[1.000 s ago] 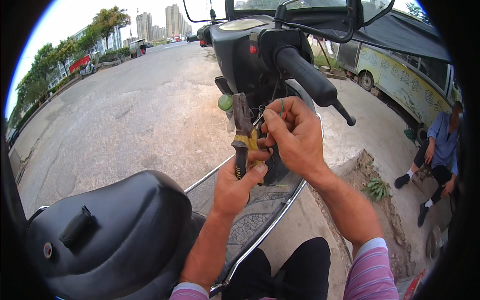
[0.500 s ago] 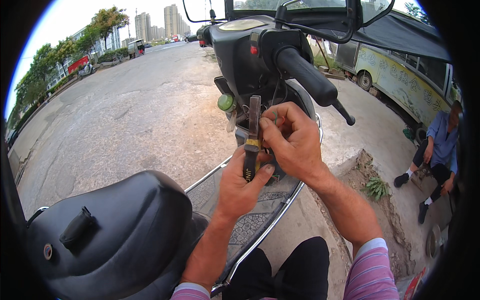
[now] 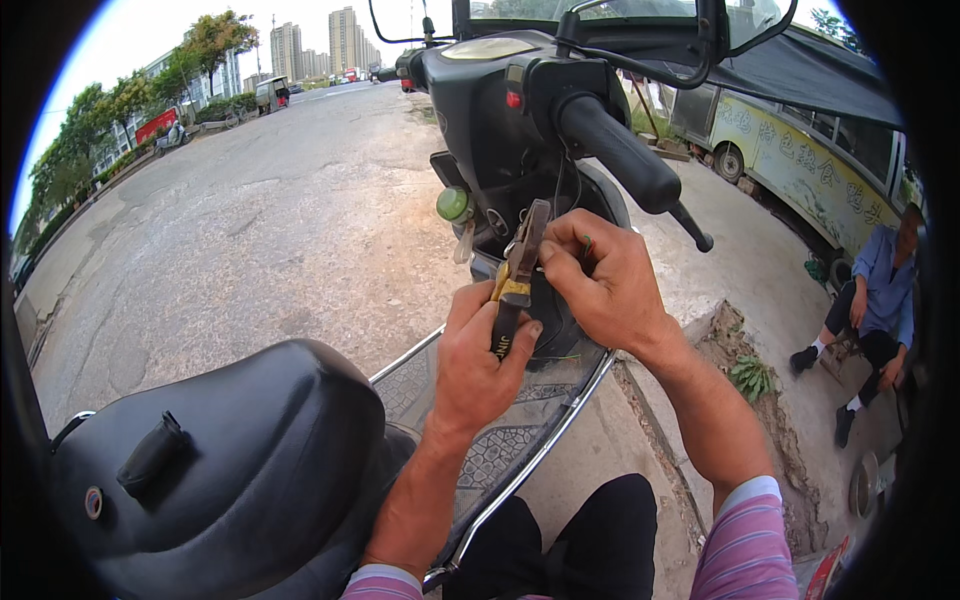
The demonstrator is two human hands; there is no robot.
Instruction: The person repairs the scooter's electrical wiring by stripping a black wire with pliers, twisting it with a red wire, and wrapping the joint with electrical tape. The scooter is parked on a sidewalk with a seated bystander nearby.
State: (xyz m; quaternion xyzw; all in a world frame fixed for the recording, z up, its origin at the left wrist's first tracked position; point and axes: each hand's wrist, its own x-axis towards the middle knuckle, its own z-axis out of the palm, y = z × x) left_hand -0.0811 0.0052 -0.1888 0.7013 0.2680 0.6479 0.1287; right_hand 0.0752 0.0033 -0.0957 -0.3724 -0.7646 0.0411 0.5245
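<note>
My left hand point(image 3: 478, 365) is closed round the dark handles of a pair of pliers point(image 3: 527, 250), yellow near the joint, with the jaws pointing up and tilted right. Beside the jaws, my right hand point(image 3: 612, 290) pinches a thin wire point(image 3: 588, 243), showing green with a bit of red; its tip is hidden by the fingers. Both hands are in front of the scooter's dark front panel point(image 3: 490, 110), below the handlebar grip point(image 3: 622, 150). Another thin green wire end point(image 3: 560, 357) sticks out over the footboard point(image 3: 490, 455), under the hands.
On the black seat point(image 3: 270, 430) lie a small black pouch-like piece point(image 3: 153, 455) and a tape roll point(image 3: 94, 503). A green-capped bottle point(image 3: 453, 205) hangs by the front panel. A seated person point(image 3: 880, 285) is at the right, near a yellow food trailer point(image 3: 790, 150). Broken paving point(image 3: 745, 400) lies right.
The pliers have tilted to the right, their jaws shifting rightward and slightly down. My right hand has moved a little right and down, still pinching.
</note>
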